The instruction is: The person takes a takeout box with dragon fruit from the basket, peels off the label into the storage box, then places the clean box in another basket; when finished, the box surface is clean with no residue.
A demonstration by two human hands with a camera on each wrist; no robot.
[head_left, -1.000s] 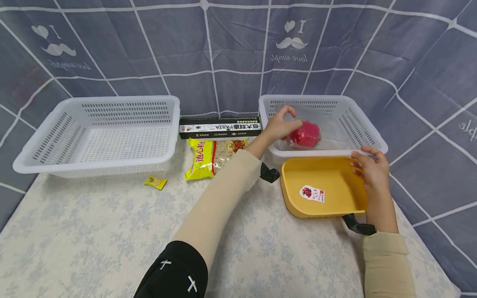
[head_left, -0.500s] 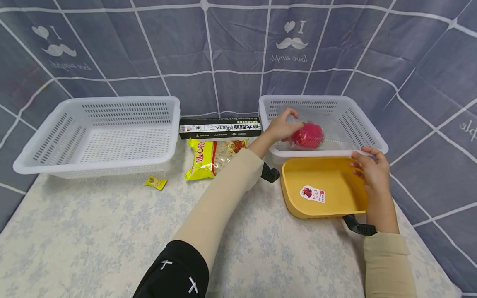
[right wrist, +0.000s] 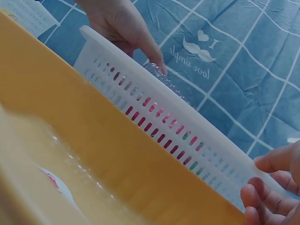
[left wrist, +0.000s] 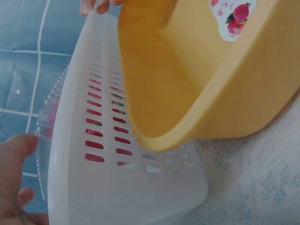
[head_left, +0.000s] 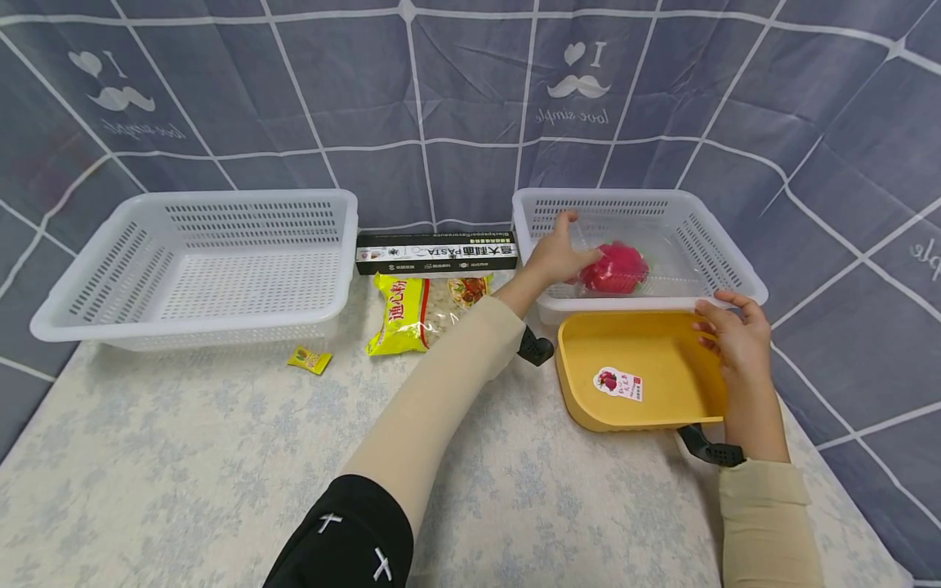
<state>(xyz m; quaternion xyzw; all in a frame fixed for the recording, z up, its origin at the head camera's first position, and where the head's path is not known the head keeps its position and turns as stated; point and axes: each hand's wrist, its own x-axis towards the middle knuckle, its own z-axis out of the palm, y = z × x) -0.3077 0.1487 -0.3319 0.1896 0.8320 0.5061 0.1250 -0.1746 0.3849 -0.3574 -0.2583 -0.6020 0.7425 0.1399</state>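
Note:
A clear plastic box (head_left: pixel 665 265) with a pinkish-red fruit (head_left: pixel 617 268), like a dragon fruit, lies in the right white basket (head_left: pixel 724 302). At its left side is my left hand (head_left: pixel 556 260), index finger raised and thumb against the clear plastic; the left wrist view shows the thumb tip at the box's edge. My right hand (head_left: pixel 742 343) holds the basket's front right corner, fingertips on the rim and the others curled in front of the wall. Directly before this basket sits a yellow basin (head_left: pixel 662 359) bearing a dragon fruit sticker (head_left: pixel 617 383).
Another white basket (head_left: pixel 220 278) stands on the left. Between the baskets lie a black pasta box (head_left: pixel 434 253) and a yellow pasta bag (head_left: pixel 404 314). A small yellow packet (head_left: pixel 309 359) rests on the patterned tablecloth (head_left: pixel 220 457). Behind hangs a blue-grey checked cloth (head_left: pixel 470 82).
The clear box with the fruit has slid slightly to the right inside the basket. My left hand has followed it, its thumb and index finger now wider apart. My right hand stays put.

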